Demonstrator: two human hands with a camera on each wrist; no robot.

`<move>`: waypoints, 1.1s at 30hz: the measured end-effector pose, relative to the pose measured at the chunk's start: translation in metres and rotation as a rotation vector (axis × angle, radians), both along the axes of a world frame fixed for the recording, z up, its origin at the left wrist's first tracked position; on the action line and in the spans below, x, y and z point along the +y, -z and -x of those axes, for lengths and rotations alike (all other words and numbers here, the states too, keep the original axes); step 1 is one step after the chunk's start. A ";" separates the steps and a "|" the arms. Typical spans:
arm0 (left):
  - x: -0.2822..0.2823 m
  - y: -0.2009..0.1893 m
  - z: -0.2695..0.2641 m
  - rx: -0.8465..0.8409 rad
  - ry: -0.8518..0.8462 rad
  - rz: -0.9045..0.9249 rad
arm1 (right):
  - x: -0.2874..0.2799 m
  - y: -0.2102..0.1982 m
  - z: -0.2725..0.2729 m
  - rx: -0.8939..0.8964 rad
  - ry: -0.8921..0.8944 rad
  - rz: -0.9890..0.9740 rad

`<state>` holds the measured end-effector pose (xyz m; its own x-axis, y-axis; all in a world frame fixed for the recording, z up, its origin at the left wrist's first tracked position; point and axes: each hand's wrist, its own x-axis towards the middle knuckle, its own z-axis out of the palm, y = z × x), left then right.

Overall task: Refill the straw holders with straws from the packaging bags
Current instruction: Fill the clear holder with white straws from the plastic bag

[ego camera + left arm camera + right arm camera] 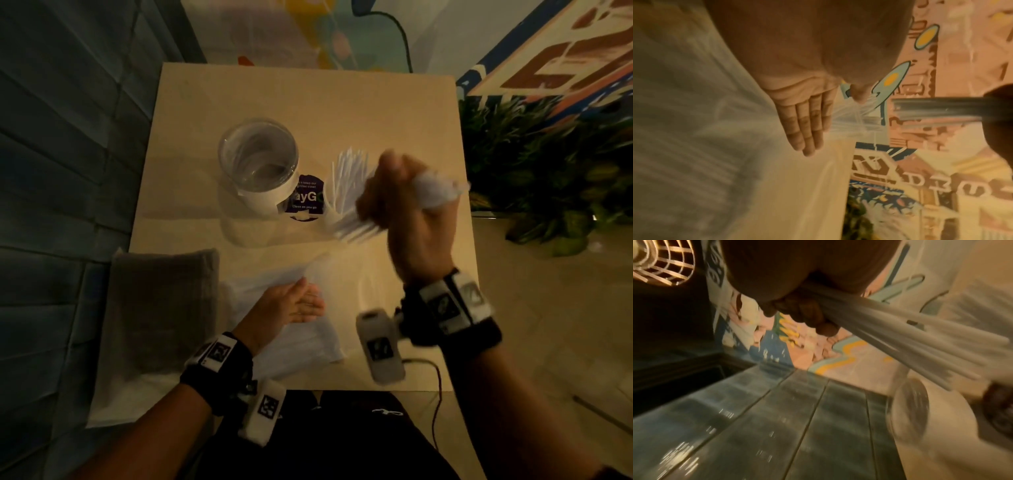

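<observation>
A clear round straw holder [258,161] with a white band stands on the light table [308,102], seemingly with nothing inside; it shows blurred in the right wrist view [908,410]. My right hand [404,205] is raised to the right of it and grips a fanned bundle of white straws [349,192], whose ends point left toward the holder; the same straws [920,340] spread from my fist. My left hand [298,305] lies flat with straight fingers [807,129] on the clear packaging bag [308,335] near the table's front edge.
A purple round sticker [305,198] sits on the table beside the holder. A grey folded cloth [161,308] lies at the front left. Green plants [548,171] stand right of the table, a dark panelled wall [68,171] on the left. A thin cable [435,383] hangs off the front edge.
</observation>
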<state>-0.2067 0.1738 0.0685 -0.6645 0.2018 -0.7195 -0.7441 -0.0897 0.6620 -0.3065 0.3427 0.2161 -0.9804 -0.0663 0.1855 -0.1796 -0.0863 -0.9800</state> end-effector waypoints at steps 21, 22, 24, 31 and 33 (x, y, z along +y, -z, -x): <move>-0.058 0.075 -0.054 0.460 0.452 0.935 | 0.070 0.079 0.027 -0.077 0.467 -0.204; -0.058 0.078 -0.053 0.422 0.466 0.947 | 0.076 0.095 0.012 -0.159 0.441 -0.256; -0.059 0.086 -0.050 0.367 0.535 0.981 | 0.085 0.138 -0.021 -0.391 0.329 -0.447; -0.057 0.106 -0.049 0.289 0.701 1.008 | 0.061 0.223 -0.088 -0.796 -0.247 -0.771; -0.055 0.106 -0.047 0.315 0.711 1.020 | 0.041 0.220 -0.087 -0.849 -0.339 -0.798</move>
